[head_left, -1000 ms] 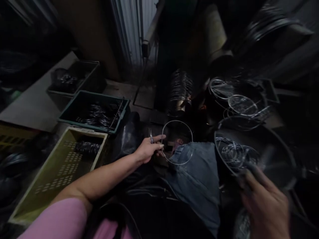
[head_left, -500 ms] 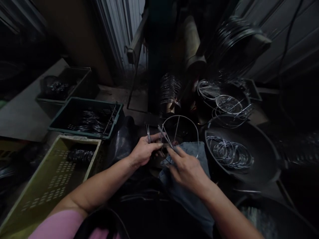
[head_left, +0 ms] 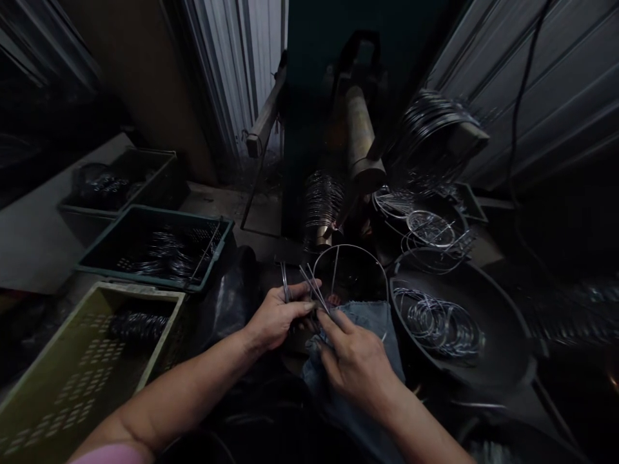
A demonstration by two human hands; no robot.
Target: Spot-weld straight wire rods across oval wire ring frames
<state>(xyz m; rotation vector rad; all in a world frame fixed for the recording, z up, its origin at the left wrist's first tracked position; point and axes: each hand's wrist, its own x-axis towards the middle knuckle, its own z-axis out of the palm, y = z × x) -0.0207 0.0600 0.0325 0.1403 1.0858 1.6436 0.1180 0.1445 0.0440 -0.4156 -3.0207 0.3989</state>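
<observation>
My left hand [head_left: 275, 317] is closed, with short metal wires [head_left: 284, 282] standing up between its fingers and its thumb pressing toward the right hand. Close beside it, my right hand [head_left: 360, 353] pinches thin metal rods [head_left: 315, 289] that slant up and left across the left fingertips. Just beyond the hands a large wire hoop [head_left: 368, 249] stands up, with a straight wire inside it. Whether a hand grips this hoop I cannot tell, as its lower part is hidden. A blue denim cloth [head_left: 374, 316] lies under the right hand.
At left stand a yellow crate [head_left: 72, 361], a green crate [head_left: 145, 283] and another crate [head_left: 164, 158], with wire parts inside. On the right, a dark basin [head_left: 503, 335] holds wire rings [head_left: 440, 316]. Ahead are a cylindrical bar [head_left: 360, 122] and wire coils [head_left: 324, 200].
The view has tilted, so the surroundings sit lower in the picture. Both hands stay together on the wires, and the rods in the right hand have shifted slightly left.
</observation>
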